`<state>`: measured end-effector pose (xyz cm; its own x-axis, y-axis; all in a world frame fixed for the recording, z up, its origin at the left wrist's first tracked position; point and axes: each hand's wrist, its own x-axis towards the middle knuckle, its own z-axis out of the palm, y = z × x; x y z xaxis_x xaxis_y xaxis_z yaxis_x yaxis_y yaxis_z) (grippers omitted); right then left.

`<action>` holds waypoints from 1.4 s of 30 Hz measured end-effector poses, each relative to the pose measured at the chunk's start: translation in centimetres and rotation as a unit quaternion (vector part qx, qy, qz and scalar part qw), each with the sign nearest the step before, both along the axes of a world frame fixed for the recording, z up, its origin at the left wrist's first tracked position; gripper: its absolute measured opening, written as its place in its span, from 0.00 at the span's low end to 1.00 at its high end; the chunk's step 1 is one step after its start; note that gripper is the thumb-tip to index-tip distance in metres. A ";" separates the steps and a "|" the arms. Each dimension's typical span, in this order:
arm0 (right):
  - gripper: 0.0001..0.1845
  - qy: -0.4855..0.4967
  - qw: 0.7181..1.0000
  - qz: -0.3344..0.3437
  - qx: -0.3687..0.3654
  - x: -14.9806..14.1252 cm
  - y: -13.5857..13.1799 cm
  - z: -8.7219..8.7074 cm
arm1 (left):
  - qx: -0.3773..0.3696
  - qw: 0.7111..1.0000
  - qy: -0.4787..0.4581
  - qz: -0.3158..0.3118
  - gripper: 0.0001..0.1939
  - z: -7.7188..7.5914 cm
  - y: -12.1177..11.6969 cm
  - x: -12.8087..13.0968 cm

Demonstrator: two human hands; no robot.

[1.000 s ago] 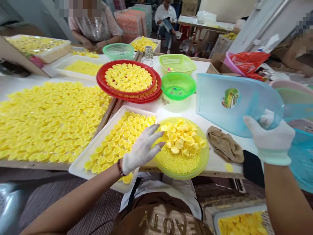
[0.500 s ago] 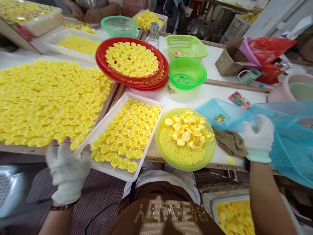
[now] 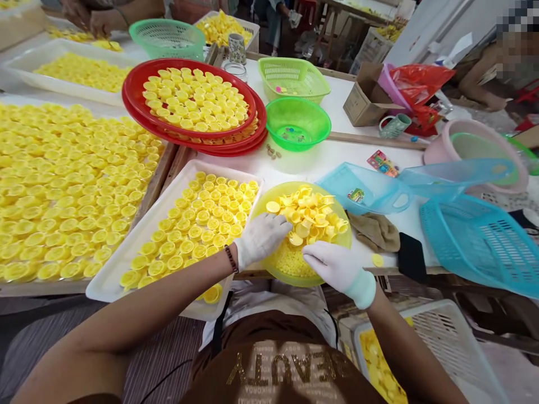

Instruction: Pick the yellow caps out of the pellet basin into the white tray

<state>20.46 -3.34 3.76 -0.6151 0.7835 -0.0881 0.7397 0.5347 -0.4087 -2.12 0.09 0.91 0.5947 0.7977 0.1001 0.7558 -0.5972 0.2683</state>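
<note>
A translucent yellow basin (image 3: 343,247) stands at the table's front edge, holding a pile of small yellow plastic cups (image 3: 311,210) above a layer of fine yellow pellets (image 3: 290,261). My left hand (image 3: 261,240), in a white glove, reaches over the basin's left rim, fingers stretched to the pile's near side. From the right, my gloved right hand (image 3: 334,266) comes over the front rim, fingers extended and thumb alongside. Neither hand shows a piece held. Left of the basin, a white tray (image 3: 105,283) carries rows of yellow lemon-slice pieces (image 3: 196,231).
Stacked red trays (image 3: 135,109) and a green bowl (image 3: 298,120) stand behind. A blue scoop (image 3: 362,188), brown cloth (image 3: 377,231), black flat item (image 3: 411,258) and blue basket (image 3: 471,235) lie right. Many yellow pieces (image 3: 63,191) cover the left table. Across it, another person's hands (image 3: 105,22) work.
My right hand has let go of the blue scoop, now lying on the table, and moved left to the basin. My left hand swung out left over the tray's edge, then came back to the basin.
</note>
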 end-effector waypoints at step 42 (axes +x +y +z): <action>0.08 0.242 0.963 -0.115 0.006 0.0 1.0 -0.5 | -0.128 0.963 -0.191 0.138 0.14 0.7 -3.7 0.6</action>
<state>20.41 -2.35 3.27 -0.3922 0.9030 0.1751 0.5625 0.3861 -0.7311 -1.53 -3.63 1.64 0.3149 0.9479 0.0485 0.6932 -0.2646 0.6704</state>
